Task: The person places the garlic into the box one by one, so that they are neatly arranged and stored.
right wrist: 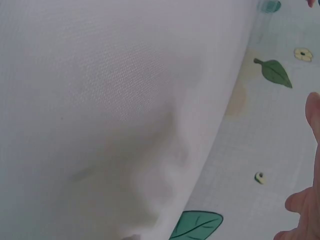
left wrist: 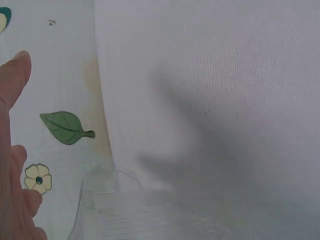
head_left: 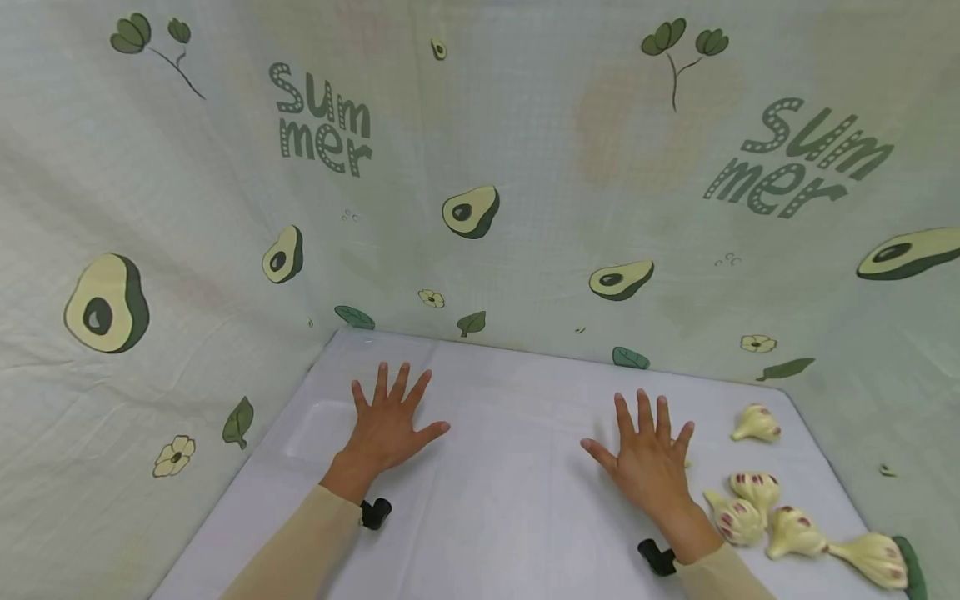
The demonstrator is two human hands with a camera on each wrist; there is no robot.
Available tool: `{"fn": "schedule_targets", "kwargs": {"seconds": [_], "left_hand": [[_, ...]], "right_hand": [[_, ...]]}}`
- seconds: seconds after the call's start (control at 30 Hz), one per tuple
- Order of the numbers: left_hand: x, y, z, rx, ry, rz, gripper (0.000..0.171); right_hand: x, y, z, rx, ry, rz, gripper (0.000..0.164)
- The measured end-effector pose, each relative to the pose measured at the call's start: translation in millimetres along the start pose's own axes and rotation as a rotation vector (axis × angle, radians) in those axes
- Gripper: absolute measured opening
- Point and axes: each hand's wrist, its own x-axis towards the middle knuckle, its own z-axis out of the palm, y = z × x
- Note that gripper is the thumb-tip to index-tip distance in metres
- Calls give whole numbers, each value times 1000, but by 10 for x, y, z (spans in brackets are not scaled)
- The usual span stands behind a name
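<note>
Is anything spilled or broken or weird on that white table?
No, nothing stands out as spilled or broken. The garlic bulbs lie loose on the right side of the white table, one bulb farther back, but that's not really weird. The left hand and right hand hold nothing.

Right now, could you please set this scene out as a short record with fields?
Left: bare left hand, fingers spread, holding nothing
Right: bare right hand, fingers spread, holding nothing
Far right: at least five cream, purple-marked garlic bulbs
Far left: clear, rectangular plastic-looking item beside the left hand
Surface: white rectangular tabletop
Backdrop: pale avocado-printed sheet
</note>
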Motion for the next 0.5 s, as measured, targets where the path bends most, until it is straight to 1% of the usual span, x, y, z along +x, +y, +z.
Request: {"fn": "schedule_targets", "kwargs": {"seconds": [0.1,0.23,0.4,0.5], "left_hand": [[-3,-39,12,-2,1,-1,101],[-41,-133,37,-6,23,-10,99],[-125,-302,26,-26,42,-38,99],[-179,-441,-10,-34,47,-60,99]], "right_hand": [[12,-16,-2,-1,-9,2,103],[25,-40,11,-3,-13,0,103],[41,-97,49,-5,-14,-12,103],[63,-170,80,8,-32,-19,103]]}}
